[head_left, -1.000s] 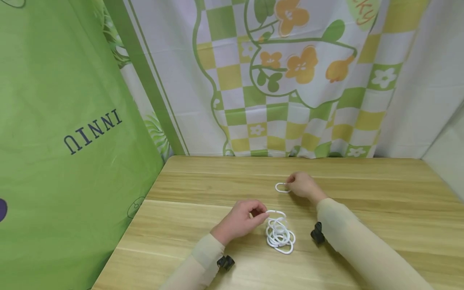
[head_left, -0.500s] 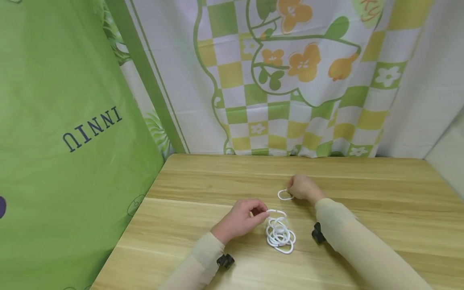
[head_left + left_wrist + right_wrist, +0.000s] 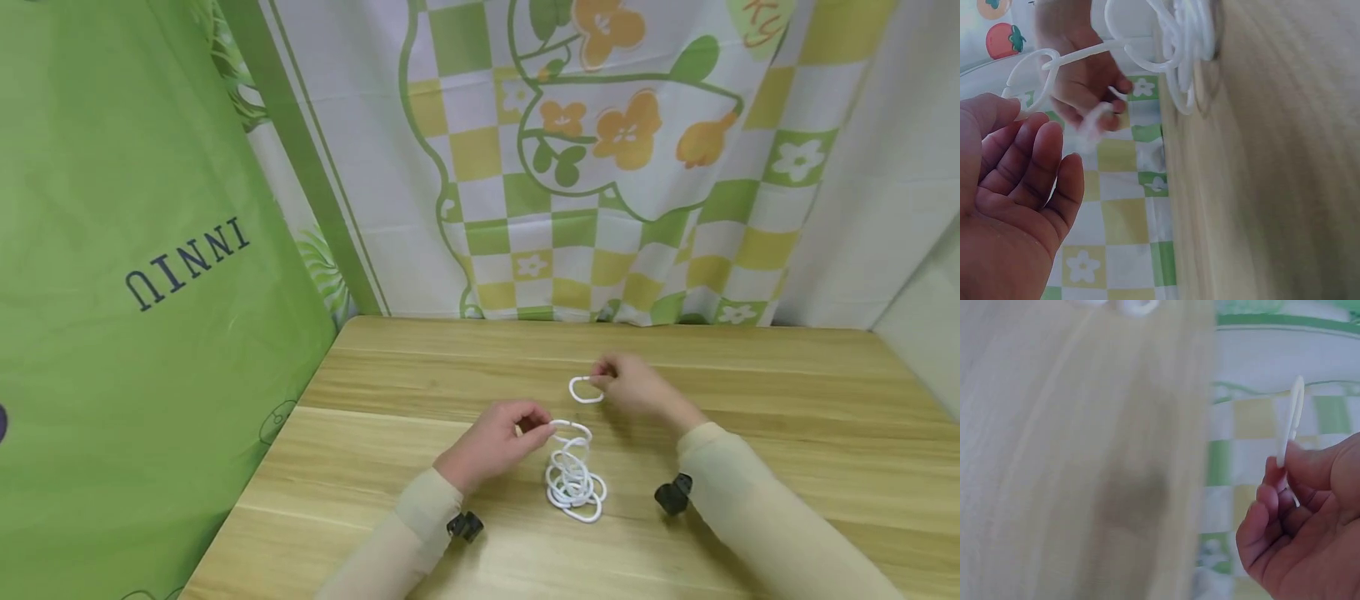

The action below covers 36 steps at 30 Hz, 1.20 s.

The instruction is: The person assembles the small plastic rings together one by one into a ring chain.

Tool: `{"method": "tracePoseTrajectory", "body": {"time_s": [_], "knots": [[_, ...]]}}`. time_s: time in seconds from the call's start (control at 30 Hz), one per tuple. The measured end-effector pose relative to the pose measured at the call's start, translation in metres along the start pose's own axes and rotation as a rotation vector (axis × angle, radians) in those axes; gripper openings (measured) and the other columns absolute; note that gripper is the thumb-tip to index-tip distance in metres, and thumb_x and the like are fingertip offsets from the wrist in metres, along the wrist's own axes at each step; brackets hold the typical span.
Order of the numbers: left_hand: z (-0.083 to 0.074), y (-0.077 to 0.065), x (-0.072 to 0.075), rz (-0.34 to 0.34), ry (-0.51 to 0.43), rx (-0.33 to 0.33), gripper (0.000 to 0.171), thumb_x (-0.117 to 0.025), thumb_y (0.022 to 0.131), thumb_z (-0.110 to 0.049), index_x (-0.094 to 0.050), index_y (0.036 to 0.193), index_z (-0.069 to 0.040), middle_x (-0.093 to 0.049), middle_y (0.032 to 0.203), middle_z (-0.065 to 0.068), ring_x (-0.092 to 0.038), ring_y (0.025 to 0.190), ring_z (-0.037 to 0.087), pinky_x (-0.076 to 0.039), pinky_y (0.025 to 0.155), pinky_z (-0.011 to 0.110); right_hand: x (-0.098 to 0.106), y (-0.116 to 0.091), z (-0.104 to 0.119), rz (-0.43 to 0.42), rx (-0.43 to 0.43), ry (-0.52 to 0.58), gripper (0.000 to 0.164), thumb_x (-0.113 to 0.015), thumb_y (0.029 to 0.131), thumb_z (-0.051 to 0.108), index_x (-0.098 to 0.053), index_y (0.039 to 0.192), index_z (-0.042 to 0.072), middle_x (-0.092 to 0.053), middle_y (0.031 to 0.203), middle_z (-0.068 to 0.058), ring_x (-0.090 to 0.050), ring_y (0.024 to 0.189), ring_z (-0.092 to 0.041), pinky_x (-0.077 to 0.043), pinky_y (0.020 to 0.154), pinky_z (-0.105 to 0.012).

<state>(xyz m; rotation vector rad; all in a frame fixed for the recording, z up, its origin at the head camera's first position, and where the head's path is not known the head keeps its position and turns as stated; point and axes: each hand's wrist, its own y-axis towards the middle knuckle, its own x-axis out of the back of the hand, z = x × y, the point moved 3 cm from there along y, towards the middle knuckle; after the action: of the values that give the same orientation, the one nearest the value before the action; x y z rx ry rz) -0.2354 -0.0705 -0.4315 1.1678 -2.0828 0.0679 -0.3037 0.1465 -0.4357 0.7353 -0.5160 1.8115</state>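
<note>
In the head view, my left hand [image 3: 491, 442] pinches the end link of a chain of white oval plastic links [image 3: 573, 483]. This end link [image 3: 1055, 78] is held between thumb and fingertips in the left wrist view, with the chain trailing from it. The lower links lie bunched on the table. Farther back, my right hand [image 3: 637, 387] pinches a single white link [image 3: 1292, 415] between thumb and index finger. That link is apart from the chain, pointing left toward the space above my left hand. My right fingers are slightly blurred.
The wooden table [image 3: 420, 500] has its back edge against a patterned curtain [image 3: 525, 200]. A green cloth [image 3: 150, 417] hangs along the left side. Black wrist cameras [image 3: 672, 496] sit under both sleeves.
My left hand has lifted slightly, drawing the chain's upper links up from the pile. My right hand, with the single link, first came nearer, then moved up and back; its forearm shifted right.
</note>
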Motion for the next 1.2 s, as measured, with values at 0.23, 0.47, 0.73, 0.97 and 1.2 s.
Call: {"method": "tracePoseTrajectory", "body": {"time_s": [0.23,0.47,0.73,0.97,1.2], "knots": [[-0.004,0.008,0.002,-0.003,-0.005,-0.033,0.006,-0.058,0.090,-0.024,-0.062,0.090,-0.019,-0.058,0.077,-0.012,-0.054,0.071,0.002,-0.046,0.059,0.020,0.020,-0.034,0.039,0.006,0.117,0.087,0.012,-0.057,0.091,0.019,-0.057,0.089,0.008,-0.053,0.074,-0.005,-0.046,0.063,-0.017,-0.041,0.054,-0.031],[-0.012,0.015,0.008,-0.014,0.014,-0.111,0.012,-0.056,0.091,-0.024,-0.062,0.091,-0.013,-0.058,0.077,-0.010,-0.054,0.070,0.002,-0.048,0.061,0.022,0.025,-0.059,0.061,0.044,0.196,0.111,0.008,-0.058,0.090,0.018,-0.057,0.088,0.011,-0.056,0.079,-0.006,-0.050,0.071,-0.018,-0.043,0.059,-0.029],[-0.022,0.021,0.010,-0.012,0.038,-0.159,0.011,-0.056,0.091,-0.024,-0.062,0.091,-0.015,-0.058,0.077,-0.012,-0.054,0.070,0.001,-0.047,0.061,0.019,0.023,-0.068,0.065,0.031,0.194,0.076,0.006,-0.057,0.090,0.012,-0.059,0.087,0.007,-0.056,0.078,-0.002,-0.051,0.072,-0.018,-0.043,0.061,-0.030],[-0.029,0.024,0.012,-0.031,0.065,-0.191,0.011,-0.057,0.091,-0.023,-0.063,0.090,-0.014,-0.058,0.077,-0.012,-0.053,0.070,0.000,-0.046,0.061,0.018,0.025,-0.073,0.067,0.041,0.217,0.066,0.004,-0.059,0.089,0.018,-0.058,0.087,0.015,-0.056,0.078,0.001,-0.052,0.072,-0.014,-0.044,0.062,-0.029],[-0.036,0.028,0.014,-0.030,0.074,-0.236,0.012,-0.057,0.091,-0.022,-0.063,0.091,-0.012,-0.057,0.078,-0.011,-0.053,0.070,-0.001,-0.046,0.060,0.017,0.027,-0.077,0.069,0.032,0.225,0.064,0.004,-0.059,0.089,0.018,-0.060,0.089,0.015,-0.056,0.078,0.002,-0.052,0.072,-0.015,-0.044,0.061,-0.029]]}}
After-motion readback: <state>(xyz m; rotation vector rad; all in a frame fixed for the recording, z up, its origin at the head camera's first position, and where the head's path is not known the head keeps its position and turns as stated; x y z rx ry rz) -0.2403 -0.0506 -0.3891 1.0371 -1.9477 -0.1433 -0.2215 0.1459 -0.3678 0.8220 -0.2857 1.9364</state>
